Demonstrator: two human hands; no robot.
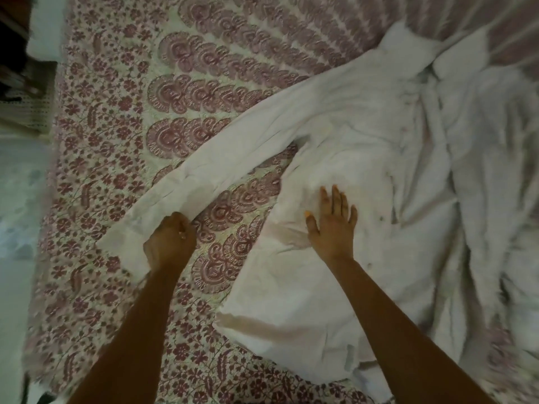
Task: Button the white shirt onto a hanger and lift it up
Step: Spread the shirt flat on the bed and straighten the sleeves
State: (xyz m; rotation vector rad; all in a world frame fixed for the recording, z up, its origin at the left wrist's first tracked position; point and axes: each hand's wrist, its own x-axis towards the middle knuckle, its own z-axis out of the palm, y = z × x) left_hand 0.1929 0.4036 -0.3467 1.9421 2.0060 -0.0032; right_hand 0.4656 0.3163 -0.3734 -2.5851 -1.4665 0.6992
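The white shirt (364, 135) lies spread and wrinkled on a patterned bedspread (122, 118), its collar toward the far right and one long sleeve (210, 167) stretched out to the left. My left hand (170, 243) is closed on the lower edge of that sleeve near the cuff. Flat on the shirt's body, fingers apart, rests my right hand (332, 223). No hanger is in view.
More rumpled white cloth (490, 199) is piled at the right side of the bed. The bed's left edge runs beside a pale floor (17, 199), with dark furniture (14, 39) at the top left corner.
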